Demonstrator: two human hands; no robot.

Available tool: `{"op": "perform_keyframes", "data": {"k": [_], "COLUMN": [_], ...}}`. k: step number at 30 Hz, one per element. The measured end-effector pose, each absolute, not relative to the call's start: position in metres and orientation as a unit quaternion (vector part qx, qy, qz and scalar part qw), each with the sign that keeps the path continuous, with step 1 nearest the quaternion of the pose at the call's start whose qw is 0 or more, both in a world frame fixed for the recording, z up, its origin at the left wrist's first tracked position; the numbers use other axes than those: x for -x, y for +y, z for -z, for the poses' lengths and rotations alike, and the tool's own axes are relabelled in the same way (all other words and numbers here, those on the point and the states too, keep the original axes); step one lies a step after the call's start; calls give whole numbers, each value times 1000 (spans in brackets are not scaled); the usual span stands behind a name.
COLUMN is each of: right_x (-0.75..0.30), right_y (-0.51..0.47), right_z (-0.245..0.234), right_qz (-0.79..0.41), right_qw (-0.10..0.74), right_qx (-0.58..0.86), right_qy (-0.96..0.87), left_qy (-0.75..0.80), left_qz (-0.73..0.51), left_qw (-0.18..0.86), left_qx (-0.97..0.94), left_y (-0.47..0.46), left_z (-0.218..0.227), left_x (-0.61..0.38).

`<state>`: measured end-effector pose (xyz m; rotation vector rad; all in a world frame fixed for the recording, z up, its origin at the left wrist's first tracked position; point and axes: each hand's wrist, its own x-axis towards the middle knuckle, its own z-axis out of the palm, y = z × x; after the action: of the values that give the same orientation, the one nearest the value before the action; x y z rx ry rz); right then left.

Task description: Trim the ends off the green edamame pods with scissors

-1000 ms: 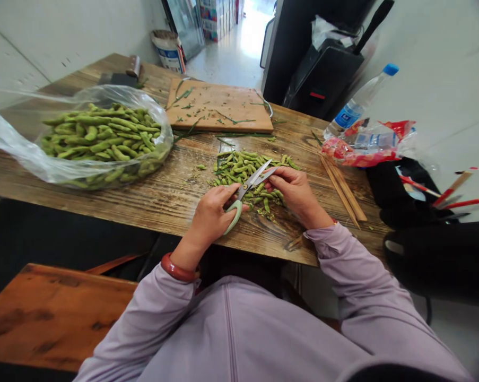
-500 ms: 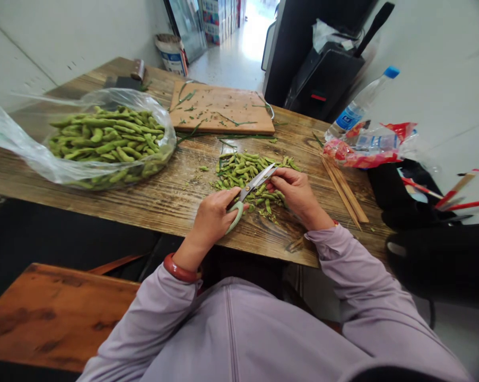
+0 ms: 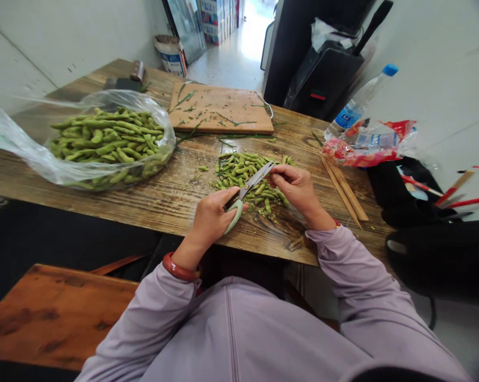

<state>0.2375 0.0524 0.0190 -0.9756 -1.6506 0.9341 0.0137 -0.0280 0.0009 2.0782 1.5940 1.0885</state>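
My left hand [image 3: 213,215] is closed round the pale green handles of a pair of scissors [image 3: 252,187]. The blades are together and point up and to the right. At their tips my right hand [image 3: 297,188] has its thumb and forefinger pinched; whatever is between them is hidden by the fingers. Beneath both hands lies a loose pile of green edamame pods [image 3: 241,167], with small trimmed bits scattered round it on the wooden table [image 3: 159,209]. To the left, a clear plastic bag [image 3: 36,159] stands open, filled with more edamame pods [image 3: 107,135].
Behind the pile is a wooden cutting board [image 3: 227,109] with green scraps on it. On the right are wooden chopsticks [image 3: 345,191], a blue-capped water bottle [image 3: 354,103] and a red and clear wrapper [image 3: 366,146]. A wooden bench [image 3: 56,313] stands at lower left.
The scissor blades, slightly apart before, have come together near my right fingertips. Both hands have stayed almost in place.
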Motion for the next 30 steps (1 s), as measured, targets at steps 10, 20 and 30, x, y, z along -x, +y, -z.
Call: {"op": "perform_keyframes", "data": {"k": [10,20,30], "right_x": [-241,-269,-288], "right_y": [59,87,93], "right_z": [-14,-12,-16], "right_qz": [-271,-430,-488], "right_qw": [488,550,548], "right_qx": [387,462,455], "right_qy": [-734,-547,-504], "left_qy": [574,607,594], "left_qz": [-406,-445,-445], "left_qw": [166,163,114], "left_qx": [-691,-638,-661], "left_y": [-28,-22,-22], "left_z": [-1,4,4], "left_x": [-12,-12,-11]}}
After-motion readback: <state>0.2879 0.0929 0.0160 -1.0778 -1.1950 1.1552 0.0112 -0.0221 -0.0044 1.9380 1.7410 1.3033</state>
